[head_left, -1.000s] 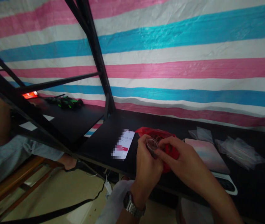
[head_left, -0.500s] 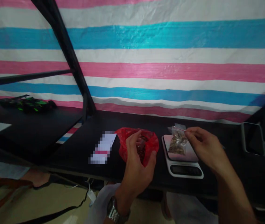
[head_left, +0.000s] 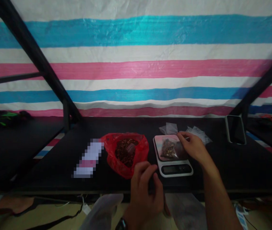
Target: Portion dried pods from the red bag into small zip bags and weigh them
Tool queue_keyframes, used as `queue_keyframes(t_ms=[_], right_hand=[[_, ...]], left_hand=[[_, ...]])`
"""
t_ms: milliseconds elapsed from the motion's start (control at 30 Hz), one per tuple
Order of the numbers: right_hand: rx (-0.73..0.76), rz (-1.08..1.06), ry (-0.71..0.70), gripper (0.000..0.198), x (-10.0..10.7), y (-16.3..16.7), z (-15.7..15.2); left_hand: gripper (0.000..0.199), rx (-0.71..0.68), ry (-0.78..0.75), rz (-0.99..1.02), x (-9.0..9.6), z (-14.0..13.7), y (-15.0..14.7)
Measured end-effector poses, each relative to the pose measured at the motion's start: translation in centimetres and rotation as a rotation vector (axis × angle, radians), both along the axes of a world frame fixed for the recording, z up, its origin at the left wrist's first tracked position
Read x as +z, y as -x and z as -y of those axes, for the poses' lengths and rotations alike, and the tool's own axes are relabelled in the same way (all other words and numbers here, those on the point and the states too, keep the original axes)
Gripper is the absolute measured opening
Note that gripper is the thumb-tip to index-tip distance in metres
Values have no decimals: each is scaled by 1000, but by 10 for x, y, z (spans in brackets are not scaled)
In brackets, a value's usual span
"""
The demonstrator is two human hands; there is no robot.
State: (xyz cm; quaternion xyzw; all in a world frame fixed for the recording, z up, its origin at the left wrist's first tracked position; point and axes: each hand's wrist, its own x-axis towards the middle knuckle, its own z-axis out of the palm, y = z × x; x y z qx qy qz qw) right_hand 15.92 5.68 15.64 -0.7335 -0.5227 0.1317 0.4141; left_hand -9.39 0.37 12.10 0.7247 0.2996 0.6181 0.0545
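A black worktop [head_left: 126, 124] runs below a striped sheet [head_left: 136, 70], between slanting dark posts [head_left: 45, 72]. The filled clear bag [head_left: 168, 149] lies on the scale [head_left: 159, 145], bulging end toward the display [head_left: 169, 169], long axis running roughly toward the sheet. The fingers of the right hand [head_left: 194, 146] meet near its top corner; whether pinching it, I cannot tell. Those of the left hand [head_left: 147, 190] curl, thumb apart, beside the red bag [head_left: 141, 145].

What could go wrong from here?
The right hand is at the corner of the white rectangular scale, near the filled clear plastic bag; leaning there might skew a reading. The red plastic bag gapes open beside the left hand; a knock might spill the small brown pieces.
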Motion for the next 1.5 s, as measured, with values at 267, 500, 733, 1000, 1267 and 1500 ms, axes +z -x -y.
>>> queue_keyframes(t_ms=[267,500,733,1000,1267,1500], right_hand=[[109,-32,49,31,-1,-5,4],[165,-58,43,37,-3,0,2],[138,-42,-1,36,-6,-2,4],[116,-87,16,36,-7,-2,4],[125,-164,-108,28,-8,3,-4],[217,-418,-269,39,17,32,-4]], left_hand=[[38,60,-75,-16,-15,31,-6],[35,112,-130,12,-12,3,5],[36,100,-90,-5,-25,9,7],[32,125,-94,-8,-20,6,6],[34,120,-79,42,-15,0,-1],[20,50,304,320,-9,-3,-14]])
